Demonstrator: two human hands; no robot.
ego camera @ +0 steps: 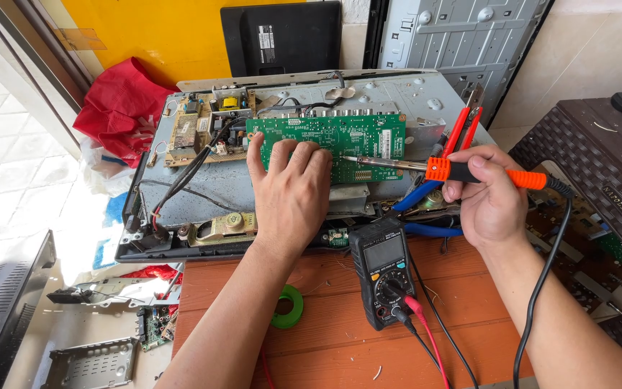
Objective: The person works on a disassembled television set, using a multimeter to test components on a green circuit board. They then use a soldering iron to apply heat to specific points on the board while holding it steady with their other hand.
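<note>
Pressing flat green circuit board [340, 140], left hand [291, 189], right hand [487, 198] gripping slender soldering iron [440, 168]

— What does the left hand [291, 193] hide?
— The green circuit board [329, 140] beneath its palm and fingers; whatever sits there can't be made out.
— And the soldering iron [462, 171]?
— The right hand's [489, 196] grip covers the middle of its handle. Its black cord [541, 288] runs off the bottom edge.
— The multimeter [383, 272]?
— Its screen is too small to tell, and its leads leave the frame below.
— Anything else?
— The green solder spool [287, 306] is half behind the left forearm.
</note>
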